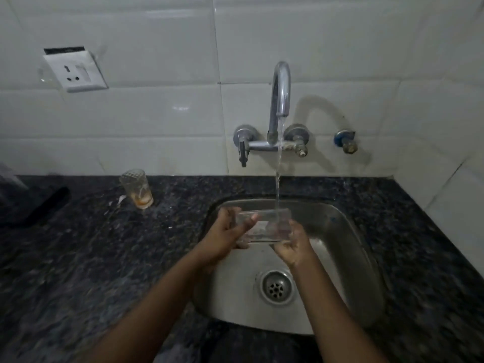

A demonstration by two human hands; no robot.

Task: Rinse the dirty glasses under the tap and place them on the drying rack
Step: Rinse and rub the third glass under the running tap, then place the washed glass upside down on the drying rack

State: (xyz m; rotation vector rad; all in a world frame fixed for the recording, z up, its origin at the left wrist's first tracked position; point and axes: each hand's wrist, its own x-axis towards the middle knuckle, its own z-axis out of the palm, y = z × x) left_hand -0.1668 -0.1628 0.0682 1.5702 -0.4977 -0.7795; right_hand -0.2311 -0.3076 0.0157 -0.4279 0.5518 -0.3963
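clear glass (264,225) sideways under tap (280,93)

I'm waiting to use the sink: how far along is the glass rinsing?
Nothing looks finished: no rinsed glass or drying rack is in view. In hand: the left hand and right hand hold a clear glass under the running tap, over the sink. Left: a second glass with orange residue stands on the counter, plus racking both.

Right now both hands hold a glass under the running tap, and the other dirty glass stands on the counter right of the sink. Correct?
Not quite. The head view shows the dirty glass on the counter left of the sink. The left hand and right hand do hold a glass under the running tap.
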